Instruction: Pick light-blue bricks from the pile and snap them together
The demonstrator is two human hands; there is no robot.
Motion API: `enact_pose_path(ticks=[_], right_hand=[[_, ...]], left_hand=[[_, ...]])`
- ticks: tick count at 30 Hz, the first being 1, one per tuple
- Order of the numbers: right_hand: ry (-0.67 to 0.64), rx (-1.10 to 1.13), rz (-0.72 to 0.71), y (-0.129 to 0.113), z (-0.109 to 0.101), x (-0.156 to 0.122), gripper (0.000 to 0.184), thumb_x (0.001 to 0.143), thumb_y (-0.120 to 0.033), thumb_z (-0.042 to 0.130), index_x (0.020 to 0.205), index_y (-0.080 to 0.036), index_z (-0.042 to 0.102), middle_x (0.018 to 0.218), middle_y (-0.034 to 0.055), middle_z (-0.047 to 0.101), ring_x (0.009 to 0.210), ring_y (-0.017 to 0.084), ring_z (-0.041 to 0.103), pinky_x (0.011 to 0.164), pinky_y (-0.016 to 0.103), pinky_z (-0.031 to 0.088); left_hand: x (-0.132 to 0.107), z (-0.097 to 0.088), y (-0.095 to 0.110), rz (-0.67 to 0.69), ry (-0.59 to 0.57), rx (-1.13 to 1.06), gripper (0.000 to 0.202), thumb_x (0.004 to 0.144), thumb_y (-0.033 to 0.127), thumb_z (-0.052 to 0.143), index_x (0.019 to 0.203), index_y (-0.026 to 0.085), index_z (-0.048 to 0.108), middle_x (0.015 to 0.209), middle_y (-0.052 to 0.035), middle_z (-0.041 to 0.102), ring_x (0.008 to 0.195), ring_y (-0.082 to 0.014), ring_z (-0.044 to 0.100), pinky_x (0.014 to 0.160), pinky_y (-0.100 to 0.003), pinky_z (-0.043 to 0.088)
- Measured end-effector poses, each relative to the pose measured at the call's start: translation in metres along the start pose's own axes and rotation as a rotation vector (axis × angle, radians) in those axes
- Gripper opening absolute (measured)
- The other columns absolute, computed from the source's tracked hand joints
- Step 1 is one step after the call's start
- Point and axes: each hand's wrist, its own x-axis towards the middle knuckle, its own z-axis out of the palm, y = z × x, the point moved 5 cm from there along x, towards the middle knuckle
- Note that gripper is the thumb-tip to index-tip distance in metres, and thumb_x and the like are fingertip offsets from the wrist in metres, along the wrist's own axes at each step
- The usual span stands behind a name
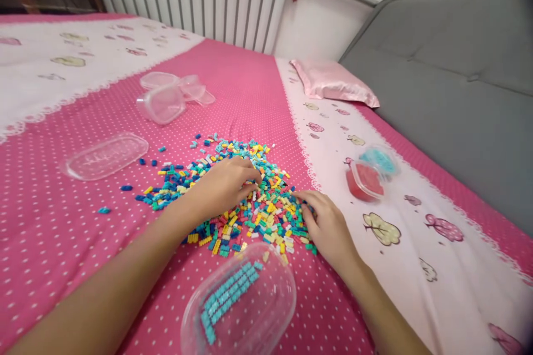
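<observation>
Two bare hands work in a heap of tiny coloured bricks (270,212) on a pink dotted bedspread (62,233). The left hand (227,183) curls fingertips-down into the heap, and whether it pinches a brick cannot be told. The right hand (327,224) lies loosely spread at the heap's edge. A clear tub (285,297) nearest the camera holds rows of teal bricks, and a red-filled tub (364,182) sits to the right, but most bricks look unsorted. No writing is legible.

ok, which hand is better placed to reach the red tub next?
Right, likely. The right hand rests at the right edge of the brick pile, toward the red tub; the left hand sits mid-pile, farther off, and would cross over the right.
</observation>
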Motion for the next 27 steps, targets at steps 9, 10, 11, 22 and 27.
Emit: enact_pose_path(ticks=[9,10,11,22,27], right_hand=[[0.014,-0.027,0.056,0.002,-0.011,-0.001,0.027,0.094,-0.015,0.054,0.115,-0.022,0.07,0.104,0.0074,0.074,0.096,0.025,0.07,0.087,0.041,0.054],[0.018,-0.029,0.057,0.002,-0.014,-0.001,0.026,0.094,-0.015,0.054,0.113,-0.022,0.07,0.102,0.0073,0.073,0.094,0.025,0.069,0.085,0.041,0.055],[0.023,-0.032,0.057,0.003,-0.016,0.0,0.025,0.094,-0.015,0.054,0.111,-0.022,0.07,0.101,0.0073,0.073,0.092,0.024,0.069,0.084,0.04,0.055],[0.019,-0.199,-0.035,-0.008,-0.005,0.001,0.029,0.097,-0.014,0.056,0.102,-0.028,0.082,0.123,0.0132,0.068,0.118,0.034,0.053,0.099,0.054,0.047],[0.022,-0.284,-0.052,-0.007,-0.003,0.002,0.028,0.099,-0.017,0.057,0.105,-0.029,0.082,0.126,0.0143,0.066,0.119,0.035,0.051,0.098,0.056,0.046]], left_hand=[[-0.003,-0.007,-0.006,-0.058,-0.008,0.041,0.021,0.1,0.026,0.055,0.105,0.019,0.074,0.106,-0.0095,0.075,0.099,-0.0261,0.07,0.088,-0.038,0.051],[-0.004,-0.008,-0.009,-0.086,0.001,0.046,0.021,0.099,0.026,0.055,0.105,0.019,0.074,0.107,-0.0102,0.076,0.099,-0.0268,0.07,0.087,-0.038,0.051],[-0.004,-0.008,-0.012,-0.114,0.01,0.051,0.021,0.099,0.025,0.055,0.105,0.018,0.073,0.108,-0.011,0.076,0.1,-0.0276,0.071,0.087,-0.038,0.051],[-0.002,-0.007,-0.007,-0.154,0.026,0.059,0.022,0.099,0.025,0.052,0.103,0.02,0.073,0.107,-0.0084,0.078,0.1,-0.026,0.073,0.087,-0.036,0.052],[-0.003,-0.008,-0.009,-0.155,0.046,0.058,0.022,0.098,0.026,0.053,0.102,0.019,0.073,0.105,-0.0094,0.078,0.099,-0.0269,0.073,0.087,-0.037,0.052]])
